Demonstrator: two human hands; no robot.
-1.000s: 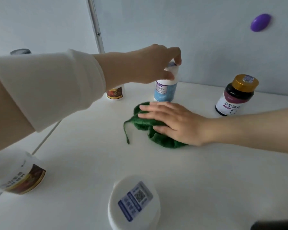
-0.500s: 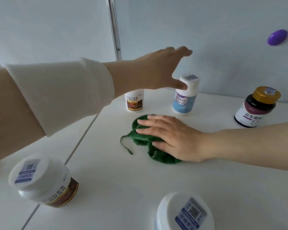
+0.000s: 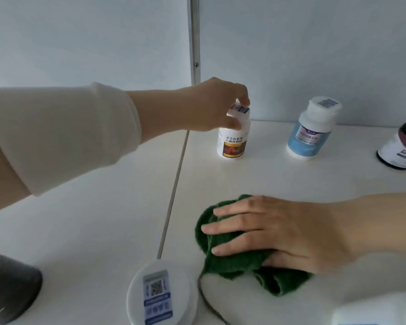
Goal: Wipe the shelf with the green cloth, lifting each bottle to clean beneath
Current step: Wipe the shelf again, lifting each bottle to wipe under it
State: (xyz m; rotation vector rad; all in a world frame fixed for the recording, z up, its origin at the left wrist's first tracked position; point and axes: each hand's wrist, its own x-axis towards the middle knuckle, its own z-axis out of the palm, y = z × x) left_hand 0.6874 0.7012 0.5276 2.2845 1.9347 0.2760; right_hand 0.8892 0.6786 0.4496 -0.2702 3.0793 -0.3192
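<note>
My left hand [image 3: 215, 106] reaches across the white shelf [image 3: 117, 207] and closes its fingers around the cap of a small white bottle with a brown label [image 3: 233, 139], which stands at the back by the wall. My right hand [image 3: 281, 233] lies flat, palm down, pressing the crumpled green cloth [image 3: 239, 254] onto the shelf in the near middle. A white bottle with a blue label [image 3: 311, 132] stands to the right of the brown-label one, untouched.
A dark bottle with a white label [image 3: 400, 148] is cut off at the right edge. A white jar lid with a QR sticker [image 3: 161, 294] sits near the front. A dark object [image 3: 7, 289] is at the lower left. A seam [image 3: 174, 193] splits the shelf.
My left hand let go of the blue-label bottle, moved left and closed on the brown-label bottle's cap. My right hand slid the cloth toward me. The view shifted left.
</note>
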